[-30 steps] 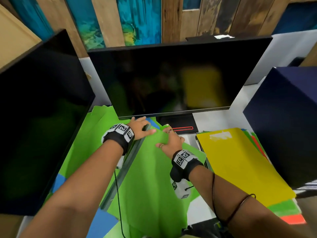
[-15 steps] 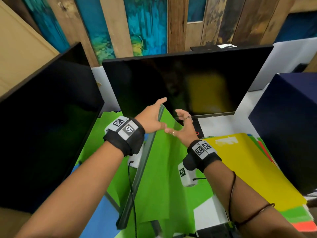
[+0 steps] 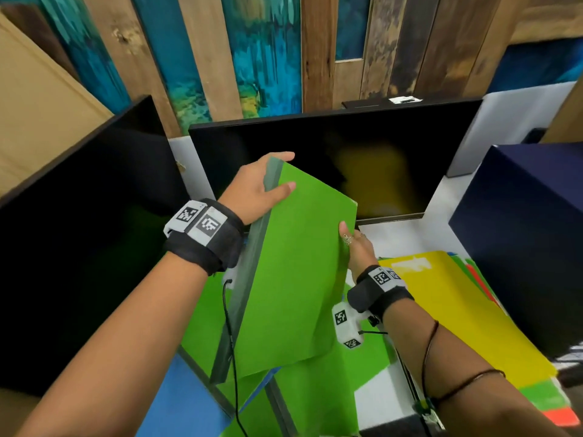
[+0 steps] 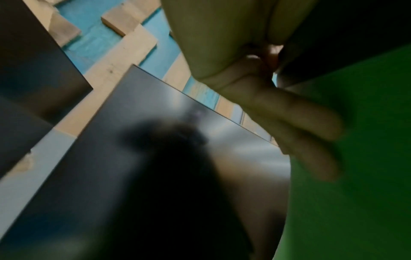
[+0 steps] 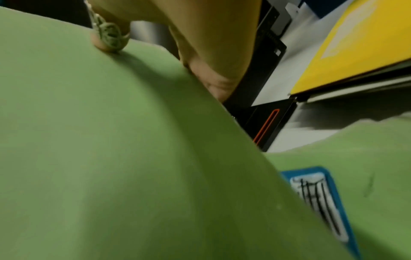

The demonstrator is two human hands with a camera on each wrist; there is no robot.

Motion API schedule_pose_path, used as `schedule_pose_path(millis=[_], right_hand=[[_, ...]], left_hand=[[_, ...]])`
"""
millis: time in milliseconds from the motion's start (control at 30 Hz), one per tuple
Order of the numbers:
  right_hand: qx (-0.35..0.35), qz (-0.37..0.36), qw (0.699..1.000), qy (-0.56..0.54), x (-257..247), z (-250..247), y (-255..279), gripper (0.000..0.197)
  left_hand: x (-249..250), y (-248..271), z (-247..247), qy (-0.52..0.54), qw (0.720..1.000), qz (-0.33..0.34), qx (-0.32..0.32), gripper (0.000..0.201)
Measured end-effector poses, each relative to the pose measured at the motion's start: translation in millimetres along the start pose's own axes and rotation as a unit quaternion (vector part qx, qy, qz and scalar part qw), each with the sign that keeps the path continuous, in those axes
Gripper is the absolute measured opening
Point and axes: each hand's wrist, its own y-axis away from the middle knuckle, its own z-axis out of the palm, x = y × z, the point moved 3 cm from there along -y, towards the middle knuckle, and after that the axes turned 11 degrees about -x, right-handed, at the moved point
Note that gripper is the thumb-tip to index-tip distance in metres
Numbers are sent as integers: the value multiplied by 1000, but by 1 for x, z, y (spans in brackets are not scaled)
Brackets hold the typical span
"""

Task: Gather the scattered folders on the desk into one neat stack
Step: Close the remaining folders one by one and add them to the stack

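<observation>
A green folder is held tilted above the desk, with a dark grey flat slab along its left side. My left hand grips their top left corner, thumb on the green face and fingers behind; those fingers lie against the green folder. My right hand pinches the folder's right edge, its ringed thumb pressing on the green cover. More green folders and a blue folder lie beneath. A yellow-topped stack sits on the right.
A black monitor stands close behind the lifted folder, its base on the white desk. A second dark screen fills the left. A dark blue box stands beside the yellow stack. A black cable hangs from my left wrist.
Both hands have raised the green folder and grey slab off the desk and tilted them up. My right hand slid from the folder's top to its right edge.
</observation>
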Motion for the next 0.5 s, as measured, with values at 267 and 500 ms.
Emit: schedule_pose_path(millis=[267, 500], right_hand=[[-66, 51, 995, -59, 17, -7, -29, 88], [-27, 23, 998, -53, 19, -16, -36, 107]], left_hand=[[13, -2, 0, 47, 997, 43, 33, 27], [14, -2, -6, 35, 996, 47, 68, 25]])
